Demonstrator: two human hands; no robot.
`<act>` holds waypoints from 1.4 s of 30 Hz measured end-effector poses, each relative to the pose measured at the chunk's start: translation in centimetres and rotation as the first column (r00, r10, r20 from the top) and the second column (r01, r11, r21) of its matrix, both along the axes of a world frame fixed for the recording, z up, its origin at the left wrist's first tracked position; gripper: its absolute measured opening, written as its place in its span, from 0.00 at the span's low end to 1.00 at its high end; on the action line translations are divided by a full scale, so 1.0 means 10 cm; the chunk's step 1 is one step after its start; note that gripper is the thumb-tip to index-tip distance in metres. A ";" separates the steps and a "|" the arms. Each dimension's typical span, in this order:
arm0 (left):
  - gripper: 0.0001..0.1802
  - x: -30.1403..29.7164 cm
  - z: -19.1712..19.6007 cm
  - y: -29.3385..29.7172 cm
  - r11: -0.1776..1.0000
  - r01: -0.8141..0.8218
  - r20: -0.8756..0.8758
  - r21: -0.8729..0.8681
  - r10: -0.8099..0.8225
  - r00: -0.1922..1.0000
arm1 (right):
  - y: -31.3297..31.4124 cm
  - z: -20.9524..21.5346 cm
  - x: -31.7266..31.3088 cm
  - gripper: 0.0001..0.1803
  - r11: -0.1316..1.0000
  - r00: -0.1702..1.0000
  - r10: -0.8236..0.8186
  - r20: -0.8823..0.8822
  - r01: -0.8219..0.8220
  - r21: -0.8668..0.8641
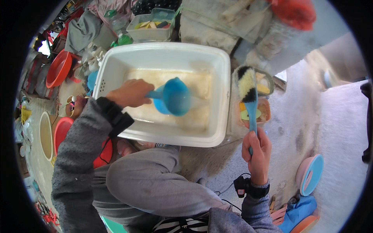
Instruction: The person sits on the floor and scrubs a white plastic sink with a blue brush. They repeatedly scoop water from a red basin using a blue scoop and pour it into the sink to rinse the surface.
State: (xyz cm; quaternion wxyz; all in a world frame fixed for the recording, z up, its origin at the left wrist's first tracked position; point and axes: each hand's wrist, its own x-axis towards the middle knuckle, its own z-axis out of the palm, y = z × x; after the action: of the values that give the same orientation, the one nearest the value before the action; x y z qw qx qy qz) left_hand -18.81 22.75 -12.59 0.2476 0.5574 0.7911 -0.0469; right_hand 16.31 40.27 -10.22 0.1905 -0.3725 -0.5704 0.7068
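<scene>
While the person crouches over the white plastic tub (165,52), the left hand (130,93) is closed around the handle of a blue scoop (174,97), which hangs inside the tub over its wet, stained floor. The right hand (256,151) is wrapped around the blue handle of a scrub brush (248,91), held upright just outside the tub's right wall, bristles uppermost.

Handling, as a judgement: the scoop should be tipped slowly and kept low, so that water lands on the stained floor and does not splash over the rim. The brush would work best brought in bristles-down from the right, with the stroke running the length of the floor toward the near wall.

Clearances:
- Beyond the left hand, the far rim of the tub is crowded by a clear container (151,25) of small items and by green bottles; no room to swing there.
- Just past the brush tip, two small open containers (264,97) sit close beside the tub's right wall; a wide brush movement could strike them.
- Right of the right hand, the pale concrete ground (311,116) lies open as far as a pink and blue lid (309,174).
- Left of the left arm, red basins (58,70) stand well apart from the tub.
</scene>
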 end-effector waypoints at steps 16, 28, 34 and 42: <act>0.13 -0.56 0.52 -1.66 0.809 -0.500 -0.164 0.309 0.564 0.810 | -0.23 -0.02 -0.21 0.16 0.997 0.996 0.074 -0.047 -0.074 -0.008; 0.19 -0.32 0.72 -1.91 0.663 -0.690 0.095 0.290 0.698 0.710 | -0.38 -0.06 -0.36 0.14 0.992 0.992 0.123 0.003 -0.123 0.023; 0.22 -0.12 0.47 -1.73 0.704 -0.689 0.276 0.173 0.637 0.720 | -0.39 -0.16 -0.38 0.14 0.992 0.992 0.122 0.026 -0.123 0.004; 0.17 0.07 -0.24 -1.35 0.593 -0.736 0.796 -0.328 0.593 0.123 | -0.37 -0.26 -0.46 0.15 0.989 0.983 0.145 0.109 -0.146 0.000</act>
State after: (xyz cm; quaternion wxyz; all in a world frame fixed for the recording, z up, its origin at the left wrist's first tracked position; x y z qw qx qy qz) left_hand -18.09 9.30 -14.98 0.5524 0.1044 0.7205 0.4060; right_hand 11.73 36.55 -12.82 0.1084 -0.3671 -0.6083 0.6953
